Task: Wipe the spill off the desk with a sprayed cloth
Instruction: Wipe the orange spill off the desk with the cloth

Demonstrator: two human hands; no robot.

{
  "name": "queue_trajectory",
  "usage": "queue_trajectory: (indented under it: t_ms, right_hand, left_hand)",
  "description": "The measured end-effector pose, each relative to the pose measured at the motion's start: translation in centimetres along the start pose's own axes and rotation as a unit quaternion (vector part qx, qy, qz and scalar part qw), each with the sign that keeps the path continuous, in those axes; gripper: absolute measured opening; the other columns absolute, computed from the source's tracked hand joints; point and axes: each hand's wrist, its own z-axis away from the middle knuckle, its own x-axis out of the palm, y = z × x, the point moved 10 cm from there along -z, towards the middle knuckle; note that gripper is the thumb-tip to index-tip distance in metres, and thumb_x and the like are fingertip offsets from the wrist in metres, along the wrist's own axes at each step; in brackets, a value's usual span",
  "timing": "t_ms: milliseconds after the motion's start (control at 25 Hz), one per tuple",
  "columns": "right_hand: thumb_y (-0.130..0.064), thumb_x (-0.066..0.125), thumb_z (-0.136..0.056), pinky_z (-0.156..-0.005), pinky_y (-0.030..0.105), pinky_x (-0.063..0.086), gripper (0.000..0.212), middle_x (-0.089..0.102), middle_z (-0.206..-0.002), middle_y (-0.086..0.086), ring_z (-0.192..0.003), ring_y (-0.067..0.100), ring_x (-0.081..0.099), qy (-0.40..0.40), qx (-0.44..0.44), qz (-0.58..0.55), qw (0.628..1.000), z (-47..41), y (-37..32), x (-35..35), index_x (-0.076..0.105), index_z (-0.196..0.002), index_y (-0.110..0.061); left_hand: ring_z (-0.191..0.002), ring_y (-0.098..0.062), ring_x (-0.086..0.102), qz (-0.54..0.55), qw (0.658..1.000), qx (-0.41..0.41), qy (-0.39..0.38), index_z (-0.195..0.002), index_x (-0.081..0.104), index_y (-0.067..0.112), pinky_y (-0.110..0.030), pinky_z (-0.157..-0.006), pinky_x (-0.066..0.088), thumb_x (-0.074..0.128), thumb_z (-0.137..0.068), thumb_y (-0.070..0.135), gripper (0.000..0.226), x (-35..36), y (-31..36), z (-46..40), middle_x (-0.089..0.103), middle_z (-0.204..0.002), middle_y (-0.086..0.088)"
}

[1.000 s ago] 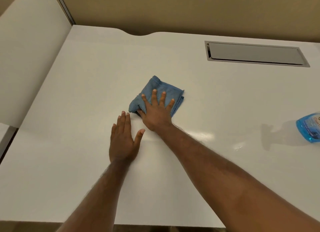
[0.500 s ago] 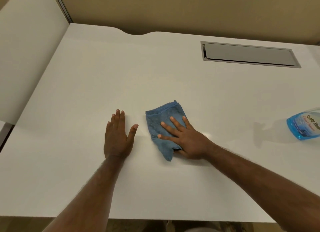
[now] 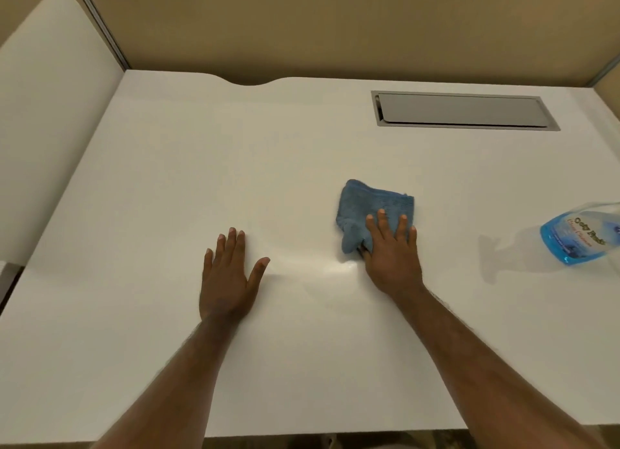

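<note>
A person's right hand (image 3: pixel 391 257) presses flat on a folded blue microfibre cloth (image 3: pixel 370 210) in the middle of a smooth white desk (image 3: pixel 167 166), seen from a head-worn camera looking down over both bare forearms. The fingers (image 3: pixel 382 225) are stretched out and slightly spread across the near half of the cloth, pinning it to the surface rather than gripping it; the thumb is tucked under the cloth's near-left corner, where it cannot be clearly made out. The far half of the cloth lies uncovered beyond the fingertips.

The left hand (image 3: pixel 228 277) rests palm-down on the bare desk well to the left of the cloth, fingers extended and close together, thumb angled out to the right, holding nothing.

Between the two hands, just beside the right wrist, a faint glossy streak (image 3: pixel 339 267) catches the light on the desktop (whether it is moisture or only a reflection cannot be told).

At the right edge of the view a clear plastic spray bottle of blue liquid (image 3: pixel 582 237), partly cut off by the frame, stands apart from the cloth and casts a soft shadow to its left. A long grey metal cable hatch (image 3: pixel 464 110) is set flush into the desk near its far right edge, and a white partition panel (image 3: pixel 43 89) rises along the left side.
</note>
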Motion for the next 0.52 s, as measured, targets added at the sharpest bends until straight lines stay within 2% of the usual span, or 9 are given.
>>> queue_trajectory:
  t_ms: [80, 160, 200, 360, 520]
  right_hand:
    - [-0.068, 0.027, -0.086, -0.117, 0.059, 0.001, 0.084, 0.003, -0.162, 0.009, -0.145, 0.045, -0.004, -0.018, 0.028, -0.008, 0.999, -0.3, 0.0, 0.6, 0.01, -0.152, -0.019]
    - [-0.09, 0.02, -0.068, -0.114, 0.056, -0.008, 0.109, -0.014, -0.16, 0.006, -0.145, 0.041, -0.016, -0.052, 0.036, -0.026, 0.998, -0.3, -0.4, 0.7, -0.003, -0.152, -0.026]
    - [-0.096, 0.017, -0.061, -0.113, 0.057, -0.009, 0.114, -0.02, -0.159, 0.006, -0.144, 0.039, -0.019, -0.067, 0.054, -0.043, 0.995, -0.5, -0.4, 0.8, -0.006, -0.151, -0.03]
    - [-0.1, 0.009, -0.052, -0.112, 0.067, 0.001, 0.115, -0.02, -0.159, 0.014, -0.145, 0.039, -0.017, -0.034, 0.172, -0.097, 0.98, -1.0, -0.4, 0.4, -0.006, -0.149, -0.04]
    - [-0.099, 0.015, -0.055, -0.111, 0.069, 0.006, 0.118, -0.015, -0.159, 0.018, -0.145, 0.042, -0.011, -0.002, 0.136, -0.071, 0.988, -2.3, -2.3, 0.8, -0.009, -0.15, -0.032]
  left_hand:
    - [-0.149, -0.01, -0.005, 0.003, 1.0, 0.001, -0.005, -0.153, 0.007, 0.019, -0.033, -0.12, -0.005, 0.004, -0.084, 0.071, 0.086, 0.1, 0.1, 0.0, 0.001, -0.162, 0.005]
    - [-0.149, -0.01, -0.005, 0.006, 1.0, 0.003, -0.007, -0.153, 0.007, 0.019, -0.034, -0.121, -0.005, 0.003, -0.084, 0.071, 0.086, 0.1, 0.2, 0.0, 0.0, -0.162, 0.006]
    - [-0.149, -0.01, -0.005, 0.007, 1.0, 0.002, -0.006, -0.153, 0.007, 0.019, -0.034, -0.121, -0.004, 0.003, -0.084, 0.071, 0.086, 0.0, 0.1, 0.0, 0.001, -0.162, 0.005]
    - [-0.149, -0.01, -0.005, 0.006, 1.0, 0.002, -0.005, -0.153, 0.007, 0.02, -0.035, -0.121, -0.004, -0.003, -0.081, 0.075, 0.091, 0.0, 0.1, 0.0, 0.001, -0.162, 0.006]
    - [-0.149, -0.01, -0.006, 0.005, 1.0, 0.004, -0.004, -0.153, 0.005, 0.021, -0.034, -0.121, -0.005, -0.011, -0.077, 0.078, 0.096, -0.1, 0.0, -0.1, 0.0, -0.162, 0.006]
